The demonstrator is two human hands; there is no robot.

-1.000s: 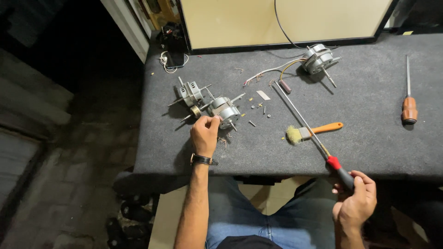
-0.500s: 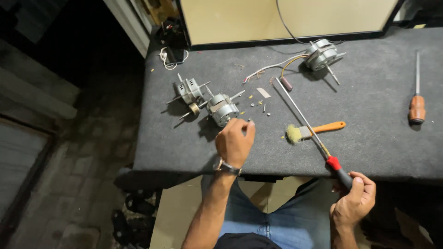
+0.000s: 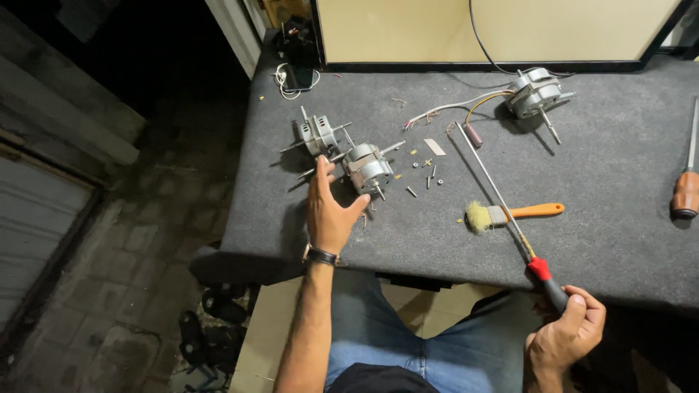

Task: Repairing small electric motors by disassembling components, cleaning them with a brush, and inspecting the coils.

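Note:
My left hand is spread open on the grey felt table, fingers reaching toward a small silver motor with a shaft sticking out. A second motor part lies just behind it to the left. My right hand, at the table's near edge, grips the red-and-black handle of a long screwdriver whose thin shaft runs up across the table. Small screws lie scattered right of the motor.
An orange-handled brush lies beside the screwdriver shaft. A third motor with coloured wires sits at the back. A wooden-handled screwdriver lies at the far right. A cream panel stands behind the table. Paved floor drops off to the left.
My left hand moved left from above the screws and opened, now reaching at the nearer motor. My right hand has kept its grip on the screwdriver handle.

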